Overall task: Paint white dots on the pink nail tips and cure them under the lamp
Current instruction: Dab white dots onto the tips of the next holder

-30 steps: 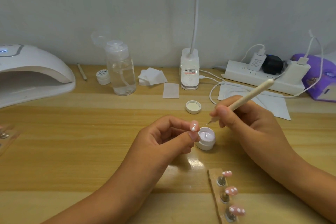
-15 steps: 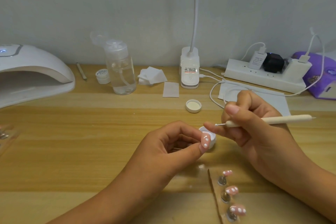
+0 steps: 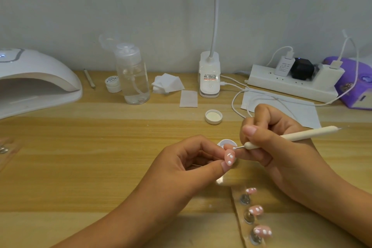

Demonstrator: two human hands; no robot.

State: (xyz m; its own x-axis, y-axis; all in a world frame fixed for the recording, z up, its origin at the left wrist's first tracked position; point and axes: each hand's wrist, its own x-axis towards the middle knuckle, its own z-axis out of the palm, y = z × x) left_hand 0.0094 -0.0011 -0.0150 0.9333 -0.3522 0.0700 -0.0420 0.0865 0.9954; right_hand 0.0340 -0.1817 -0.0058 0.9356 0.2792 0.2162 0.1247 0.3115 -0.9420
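Observation:
My left hand pinches a pink nail tip that bears three white dots, held over the table's middle. My right hand grips a cream dotting pen; its metal point carries a white bead just above the tip. The small open white paint jar sits right behind the tip, mostly hidden by my fingers. Three more dotted pink tips stand on a strip at the front right. The white curing lamp sits at the far left.
The jar's lid lies behind my hands. A clear pump bottle, a small white pot, cotton pads, a desk lamp base, a power strip with cables and a purple device line the back.
My right hand swung the pen from the jar down to the tip. My left hand lowered the tip and turned its face upward, toward the pen's point.

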